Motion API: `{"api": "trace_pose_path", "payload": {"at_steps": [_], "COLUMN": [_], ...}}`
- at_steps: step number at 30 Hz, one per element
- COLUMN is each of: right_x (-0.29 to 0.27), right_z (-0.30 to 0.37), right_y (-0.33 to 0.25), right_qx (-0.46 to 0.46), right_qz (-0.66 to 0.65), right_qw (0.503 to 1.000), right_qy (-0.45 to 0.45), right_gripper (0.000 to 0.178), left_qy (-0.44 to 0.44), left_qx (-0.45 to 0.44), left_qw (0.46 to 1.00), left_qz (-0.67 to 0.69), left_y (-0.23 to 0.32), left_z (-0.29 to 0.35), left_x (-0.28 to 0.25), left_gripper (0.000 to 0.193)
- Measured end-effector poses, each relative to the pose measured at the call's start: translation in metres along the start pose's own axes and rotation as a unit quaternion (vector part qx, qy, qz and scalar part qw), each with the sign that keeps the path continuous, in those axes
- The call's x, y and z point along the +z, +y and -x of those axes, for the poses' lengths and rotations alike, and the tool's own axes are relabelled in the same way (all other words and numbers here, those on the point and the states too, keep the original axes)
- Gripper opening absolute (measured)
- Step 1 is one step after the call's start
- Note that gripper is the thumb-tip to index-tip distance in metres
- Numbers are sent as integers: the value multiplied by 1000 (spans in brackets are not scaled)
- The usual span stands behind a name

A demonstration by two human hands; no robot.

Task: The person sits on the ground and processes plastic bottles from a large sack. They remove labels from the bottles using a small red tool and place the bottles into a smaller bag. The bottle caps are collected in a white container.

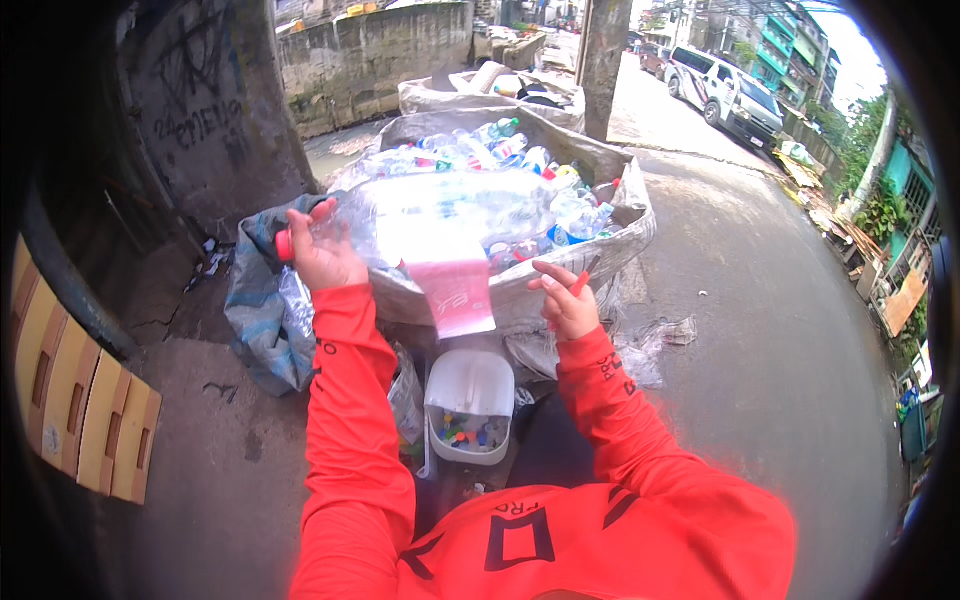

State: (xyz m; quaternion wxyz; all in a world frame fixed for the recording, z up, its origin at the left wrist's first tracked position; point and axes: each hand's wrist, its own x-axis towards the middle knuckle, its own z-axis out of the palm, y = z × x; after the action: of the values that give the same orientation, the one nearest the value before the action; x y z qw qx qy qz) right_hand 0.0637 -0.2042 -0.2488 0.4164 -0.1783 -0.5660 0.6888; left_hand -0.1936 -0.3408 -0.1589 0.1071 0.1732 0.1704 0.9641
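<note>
My left hand (335, 258) is closed around the neck of a large clear plastic bottle (520, 205), which lies sideways in the air with its red cap (284, 246) to the left. From the bottle's underside a pink and white label (460, 300) hangs down, partly detached. Right of the label, my right hand (568, 308) grips a small red-handled cutter (579, 284) with a thin dark tip, its exact kind unclear. That hand is apart from the bottle. Below both hands stands a white plastic container (470, 372) with several coloured bottle caps at its bottom.
Behind the bottle, a big whitish sack (635, 210) holds many plastic bottles. Another filled sack (420, 97) stands farther back. A blue-grey sack (262, 300) sits at left, near wooden crates (85, 400). A white van (725, 95) stands on the road at far right.
</note>
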Motion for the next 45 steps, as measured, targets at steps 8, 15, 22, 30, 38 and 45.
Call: {"api": "trace_pose_path", "payload": {"at_steps": [8,15,22,30,38,45], "right_x": [85,123,144,42,193,228], "right_z": [-13,-17,1,-4,-36,-1], "right_y": [-3,59,170,248,216,336], "right_qx": [99,111,104,259,242,102], "right_qz": [-14,-18,158,253,14,534], "right_qw": [992,982,972,931,950,763], "right_qy": [-77,-150,-142,-44,-195,-349], "right_gripper": [29,17,16,14,24,28], "left_qy": [-37,125,328,456,407,350], "left_qx": [202,188,177,250,235,225], "left_qw": [978,967,924,854,881,906], "left_qz": [-45,-120,-83,-21,-61,-74], "left_y": [-4,27,98,186,260,281], "left_z": [24,12,-34,-54,12,35], "left_x": [0,-45,-149,-229,-278,-260], "left_gripper": [29,31,37,30,36,37]}}
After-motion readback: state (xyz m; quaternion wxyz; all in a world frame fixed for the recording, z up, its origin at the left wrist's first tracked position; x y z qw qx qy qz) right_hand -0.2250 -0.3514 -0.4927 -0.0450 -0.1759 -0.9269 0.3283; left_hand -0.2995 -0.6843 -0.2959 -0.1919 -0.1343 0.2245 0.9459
